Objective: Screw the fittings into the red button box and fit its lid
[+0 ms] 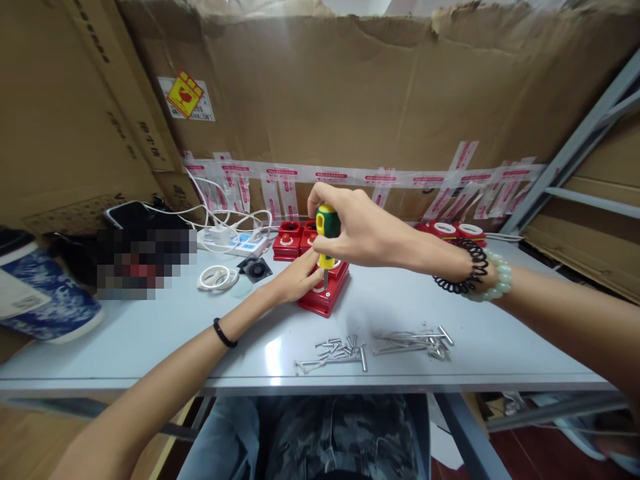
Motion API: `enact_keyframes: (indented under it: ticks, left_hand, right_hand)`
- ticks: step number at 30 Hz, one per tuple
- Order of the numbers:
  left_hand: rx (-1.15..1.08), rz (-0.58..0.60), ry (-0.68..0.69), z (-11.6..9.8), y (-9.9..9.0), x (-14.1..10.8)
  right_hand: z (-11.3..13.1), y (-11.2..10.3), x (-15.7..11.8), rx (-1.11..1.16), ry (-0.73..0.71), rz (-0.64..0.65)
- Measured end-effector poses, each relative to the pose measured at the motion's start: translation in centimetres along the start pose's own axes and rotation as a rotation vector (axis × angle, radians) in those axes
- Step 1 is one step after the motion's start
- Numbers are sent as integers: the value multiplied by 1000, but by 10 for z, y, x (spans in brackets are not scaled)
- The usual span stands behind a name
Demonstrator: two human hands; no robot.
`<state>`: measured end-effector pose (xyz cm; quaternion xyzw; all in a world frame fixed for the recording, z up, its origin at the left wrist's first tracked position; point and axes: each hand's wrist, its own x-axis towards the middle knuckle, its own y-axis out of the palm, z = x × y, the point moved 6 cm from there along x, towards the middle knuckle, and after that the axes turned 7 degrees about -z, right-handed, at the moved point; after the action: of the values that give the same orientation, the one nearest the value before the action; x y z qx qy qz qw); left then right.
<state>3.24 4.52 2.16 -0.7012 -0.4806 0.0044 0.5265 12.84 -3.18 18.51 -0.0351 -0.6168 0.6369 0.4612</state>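
Grip: right hand (pixel 357 227) with fingers and thumb closed around a yellow-and-green screwdriver (pixel 327 262), handle upright, shaft pointing down. Left hand (pixel 299 279) low, palm down, fingers laid on a red housing (pixel 327 300); whether these clasp it or merely rest, cannot tell. Housing: on the white table (pixel 175 340), mid-surface, beneath the screwdriver, whose tip stands at or just beside a screw near the housing's front edge. Right arm: forearm entering from the right, hand raised above the work; black coil band and pale beaded bracelet at the wrist. Left arm: stretched forward from lower left; black wristband. In front: loose screws (pixel 340 348), two T-shaped metal pieces (pixel 364 359). Behind: further red units (pixel 287 243). Left: small black fan (pixel 257 269), white rings (pixel 216 277), white power strip (pixel 250 246).
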Motion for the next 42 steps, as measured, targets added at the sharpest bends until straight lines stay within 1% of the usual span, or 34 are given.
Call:
enact_keyframes:
  ticks: [4, 6, 8, 10, 11, 13, 15, 17, 21, 25, 30, 33, 35, 37, 40, 42]
  left_hand:
    - [-5, 34, -47, -4, -4, 0]
    - [-2, 16, -49, -12, -12, -2]
    - [24, -31, -9, -27, -24, -6]
    - [69, -46, 69, -45, -36, -13]
    - [98, -37, 104, -53, -40, -16]
    - [161, 27, 149, -63, -41, -21]
    - [194, 75, 172, -65, -39, -24]
    - [194, 96, 179, -62, -35, -24]
    - [196, 83, 177, -54, -30, -22]
    - [211, 74, 186, -57, -26, -20]
    - [279, -7, 197, -60, -22, -17]
    - [304, -90, 196, -63, -27, -17]
    - [281, -101, 212, -68, -29, -19]
    - [239, -39, 245, -76, -25, -23]
    - [207, 106, 299, -88, -10, -30]
    - [212, 179, 307, -94, -1, -33]
  right_hand:
    - [2, -17, -6, 32, -4, -70]
    - [0, -22, -11, 46, 18, -86]
    - [-3, -25, -15, 45, 35, -105]
    - [-7, -28, -19, 38, 50, -126]
    - [-8, -29, -20, 36, 59, -133]
    - [-12, -32, -22, 31, 81, -142]
    - [-15, -35, -24, 28, 100, -151]
    - [-17, -38, -26, 30, 113, -160]
    - [-19, -38, -31, 51, 123, -154]
    - [-21, -37, -35, 69, 132, -145]
    - [-23, -40, -40, 73, 143, -167]
    - [-23, -42, -42, 72, 156, -173]
    - [-24, -44, -42, 69, 165, -175]
    - [-24, -46, -43, 67, 170, -180]
    - [-26, -47, -44, 65, 169, -184]
    - [-26, -47, -45, 59, 174, -175]
